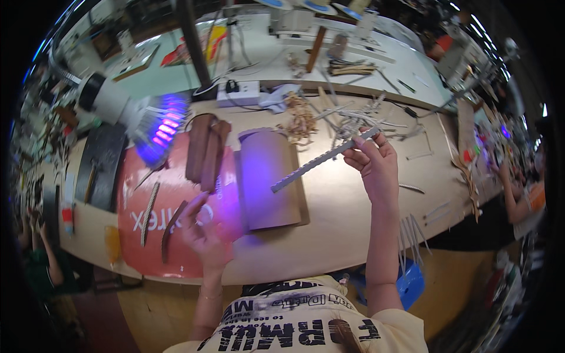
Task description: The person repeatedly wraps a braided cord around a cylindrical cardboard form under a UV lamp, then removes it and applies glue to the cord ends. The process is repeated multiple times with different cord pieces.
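A long, flat grey strip with a braided-looking edge (318, 166) slants across the air above the table. My right hand (376, 160) pinches it near its upper right end, and its lower left end hangs free over the brown board-like sheet (268, 182). Over the red printed sheet (132, 194) my left hand (206, 235) is raised with its fingers apart and nothing visible in it. Close to those fingers lies a dark brown curved strip (170, 235). Further left on the red sheet is a light braided strip (150, 215). Folded brown leather-like straps (206, 150) rest behind my left hand.
A lamp with a glowing purple-blue head (156, 126) reaches in from the left. Loose grey strips (368, 120) and a bundle of tan strips (300, 117) lie at the back. A dark board (100, 165) is at left, a white power strip (238, 94) behind. Other people sit at both sides.
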`<state>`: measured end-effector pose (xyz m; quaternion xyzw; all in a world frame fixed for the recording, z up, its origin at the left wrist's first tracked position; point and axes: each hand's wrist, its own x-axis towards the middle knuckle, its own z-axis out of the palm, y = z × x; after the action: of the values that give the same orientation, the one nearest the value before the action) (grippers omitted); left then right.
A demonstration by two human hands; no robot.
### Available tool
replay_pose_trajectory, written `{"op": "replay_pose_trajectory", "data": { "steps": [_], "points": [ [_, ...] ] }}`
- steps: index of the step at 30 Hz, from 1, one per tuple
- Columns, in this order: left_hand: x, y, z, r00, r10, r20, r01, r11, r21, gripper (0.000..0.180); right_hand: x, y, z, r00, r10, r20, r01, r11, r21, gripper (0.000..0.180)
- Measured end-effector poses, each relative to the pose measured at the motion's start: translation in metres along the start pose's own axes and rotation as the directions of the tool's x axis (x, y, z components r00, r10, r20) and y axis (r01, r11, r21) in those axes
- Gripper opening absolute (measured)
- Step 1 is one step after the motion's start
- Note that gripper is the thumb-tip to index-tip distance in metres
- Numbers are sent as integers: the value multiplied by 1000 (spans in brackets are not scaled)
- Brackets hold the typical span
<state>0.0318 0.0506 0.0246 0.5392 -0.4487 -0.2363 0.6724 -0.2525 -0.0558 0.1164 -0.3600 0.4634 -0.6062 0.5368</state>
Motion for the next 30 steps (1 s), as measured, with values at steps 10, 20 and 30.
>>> {"op": "replay_pose_trajectory", "data": {
  "steps": [10, 20, 30],
  "points": [
    [15, 13, 42, 819, -359, 448, 488, 847, -213, 26, 1, 45, 33, 993, 94, 66, -98, 994, 56, 27],
    [5, 21, 47, 776, -490, 397, 588, 789, -177, 24, 7, 57, 43, 950, 21, 310, -30, 999, 22, 31],
    [8, 23, 45, 801, -426, 421, 564, 771, -294, 42, 2, 42, 55, 861, -250, 443, 295, 955, -35, 24]
  ]
}}
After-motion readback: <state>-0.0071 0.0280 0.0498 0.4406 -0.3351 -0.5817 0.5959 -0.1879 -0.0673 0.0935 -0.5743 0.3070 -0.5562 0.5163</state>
